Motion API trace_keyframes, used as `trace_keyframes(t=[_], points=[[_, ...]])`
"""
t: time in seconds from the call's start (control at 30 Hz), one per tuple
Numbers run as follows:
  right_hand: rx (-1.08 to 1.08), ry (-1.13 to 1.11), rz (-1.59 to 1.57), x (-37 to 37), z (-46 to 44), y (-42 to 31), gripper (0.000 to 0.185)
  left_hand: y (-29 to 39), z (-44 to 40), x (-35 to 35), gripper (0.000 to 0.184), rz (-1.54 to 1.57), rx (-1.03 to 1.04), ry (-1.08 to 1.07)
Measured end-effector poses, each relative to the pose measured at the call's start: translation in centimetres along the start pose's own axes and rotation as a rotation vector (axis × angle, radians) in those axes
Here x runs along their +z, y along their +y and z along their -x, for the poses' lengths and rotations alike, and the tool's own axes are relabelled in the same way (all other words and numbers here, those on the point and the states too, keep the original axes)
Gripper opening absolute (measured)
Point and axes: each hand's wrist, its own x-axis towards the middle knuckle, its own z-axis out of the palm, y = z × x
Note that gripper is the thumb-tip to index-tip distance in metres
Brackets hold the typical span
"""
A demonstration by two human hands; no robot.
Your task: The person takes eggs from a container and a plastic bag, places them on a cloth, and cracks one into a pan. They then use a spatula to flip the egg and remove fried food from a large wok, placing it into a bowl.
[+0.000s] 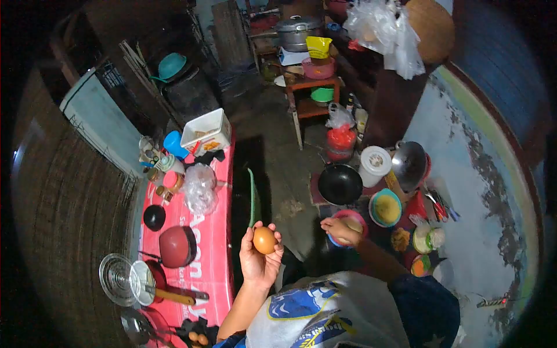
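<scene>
My left hand is closed around a brown egg, held up in front of my body. A long green stalk, like a spring onion leaf, rises from behind the fingers of that same hand. Low on the right, my right hand is over the left side of a pink-rimmed bowl with pale contents. Its fingers look curled together; what they hold, if anything, is too small to make out.
A table with a pink cover at left carries pans, jars, a plastic bag and a white box. On the right are a black wok, a white lidded bucket, a teal-rimmed bowl and a red-framed shelf.
</scene>
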Motion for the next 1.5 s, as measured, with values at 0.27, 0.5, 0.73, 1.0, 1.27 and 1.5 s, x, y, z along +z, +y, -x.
trace_keyframes(t=[0.27,0.5,0.73,1.0,1.27,1.5], points=[[-0.394,0.163,0.298,-5.1,-20.3,-9.3,0.016,10.7,-16.7,4.2,0.02,-0.104,0.106,-0.069],[-0.242,0.43,1.181,-17.7,-42.9,-5.6,0.035,13.5,-30.6,6.7,0.023,-0.207,-0.006,0.038],[-0.419,0.588,0.822,-32.2,-67.9,-5.1,0.032,16.7,-46.5,9.6,0.025,-0.202,0.169,0.224],[-0.409,0.626,0.886,-38.8,-85.6,-10.9,0.033,17.8,-56.2,8.2,0.027,-0.241,0.115,0.374],[-0.4,0.827,0.85,-42.3,-83.8,-13.2,0.035,18.4,-54.4,7.4,0.025,-0.171,0.199,0.494],[-0.617,1.116,0.166,-35.7,-70.6,-29.5,0.037,19.0,-42.9,7.5,0.025,-0.07,0.553,0.471]])
